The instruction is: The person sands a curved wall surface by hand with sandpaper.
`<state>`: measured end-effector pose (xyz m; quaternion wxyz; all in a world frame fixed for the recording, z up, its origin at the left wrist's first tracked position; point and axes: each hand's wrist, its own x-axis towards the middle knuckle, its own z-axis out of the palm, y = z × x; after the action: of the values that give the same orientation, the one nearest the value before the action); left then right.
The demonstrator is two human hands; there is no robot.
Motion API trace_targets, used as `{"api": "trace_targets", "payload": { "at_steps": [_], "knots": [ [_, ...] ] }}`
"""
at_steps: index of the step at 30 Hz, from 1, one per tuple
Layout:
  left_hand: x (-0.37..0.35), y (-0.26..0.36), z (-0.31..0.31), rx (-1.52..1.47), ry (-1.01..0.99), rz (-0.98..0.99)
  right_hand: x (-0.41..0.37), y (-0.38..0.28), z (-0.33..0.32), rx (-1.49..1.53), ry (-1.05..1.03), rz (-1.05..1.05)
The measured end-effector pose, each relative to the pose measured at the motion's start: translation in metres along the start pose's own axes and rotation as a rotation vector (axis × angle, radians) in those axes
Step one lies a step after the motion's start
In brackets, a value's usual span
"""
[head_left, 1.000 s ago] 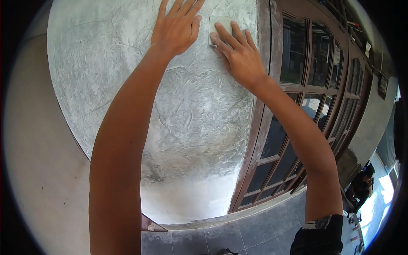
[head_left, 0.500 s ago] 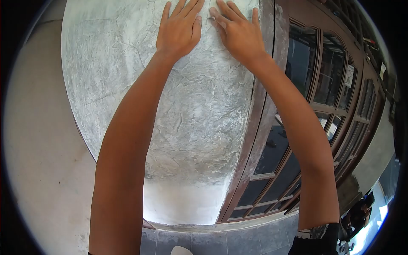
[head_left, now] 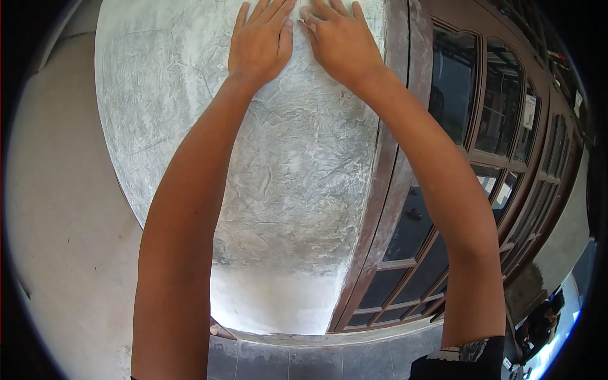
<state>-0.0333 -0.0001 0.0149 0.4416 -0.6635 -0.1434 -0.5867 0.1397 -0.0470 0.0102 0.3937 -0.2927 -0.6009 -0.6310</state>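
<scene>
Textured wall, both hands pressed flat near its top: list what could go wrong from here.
1. The rough plaster wall could scrape the left hand or right hand, both bare and flat against it.
2. The right hand lies close to the wooden door frame; a sideways slide might knock knuckles on it.
3. Both arms are stretched out, so a slip could cost balance.

House exterior under renovation — rough plastered wall (head_left: 285, 164), wooden glazed doors (head_left: 481, 126), tiled floor (head_left: 304, 361).
</scene>
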Motion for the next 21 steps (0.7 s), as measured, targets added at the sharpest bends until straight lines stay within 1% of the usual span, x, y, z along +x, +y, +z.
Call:
{"api": "trace_targets", "payload": {
  "at_steps": [2, 4, 5, 6, 8, 9, 10, 12, 13, 14, 16, 18, 19, 20, 21],
  "knots": [
    [0.001, 0.0, 0.001, 0.007, 0.006, 0.003, -0.037, -0.018, -0.008, 0.003, -0.01, 0.006],
    [-0.001, 0.002, 0.001, 0.007, 0.013, -0.004, -0.076, -0.037, -0.019, -0.026, -0.029, -0.085],
    [-0.001, 0.002, 0.001, 0.017, 0.014, -0.011, -0.07, -0.027, -0.017, 0.002, 0.032, -0.122],
    [0.001, 0.002, 0.002, 0.027, 0.013, -0.014, -0.051, -0.014, -0.016, 0.001, 0.035, -0.13],
    [0.001, 0.003, 0.001, 0.029, 0.01, -0.014, -0.006, 0.015, -0.009, -0.042, 0.058, -0.035],
    [0.001, 0.002, 0.0, 0.03, 0.007, -0.01, 0.012, 0.022, -0.005, -0.056, 0.057, -0.026],
    [0.001, 0.002, 0.0, 0.033, 0.001, -0.007, 0.01, 0.019, -0.004, -0.051, 0.059, -0.02],
    [0.0, 0.002, 0.001, 0.036, 0.005, -0.015, -0.001, 0.006, -0.005, 0.0, -0.003, -0.051],
    [-0.001, 0.003, 0.001, 0.036, 0.0, -0.015, -0.026, -0.01, -0.007, -0.049, 0.029, -0.088],
    [-0.001, 0.004, 0.001, 0.039, 0.006, -0.017, -0.053, -0.028, -0.011, -0.047, -0.005, -0.127],
    [-0.001, 0.004, 0.002, 0.043, 0.019, -0.024, -0.069, -0.033, -0.015, -0.039, 0.001, -0.148],
    [-0.001, 0.003, 0.002, 0.028, 0.015, -0.019, -0.036, -0.002, -0.003, 0.003, 0.088, -0.129],
    [-0.001, 0.004, 0.003, 0.029, 0.014, -0.017, -0.013, 0.011, -0.007, -0.112, 0.041, -0.04],
    [-0.001, 0.003, 0.003, 0.036, -0.001, -0.026, 0.006, 0.019, -0.011, -0.055, -0.031, 0.023],
    [-0.001, 0.002, 0.001, 0.043, -0.016, -0.036, 0.012, 0.018, -0.007, -0.035, -0.034, 0.033]
  ]
}}
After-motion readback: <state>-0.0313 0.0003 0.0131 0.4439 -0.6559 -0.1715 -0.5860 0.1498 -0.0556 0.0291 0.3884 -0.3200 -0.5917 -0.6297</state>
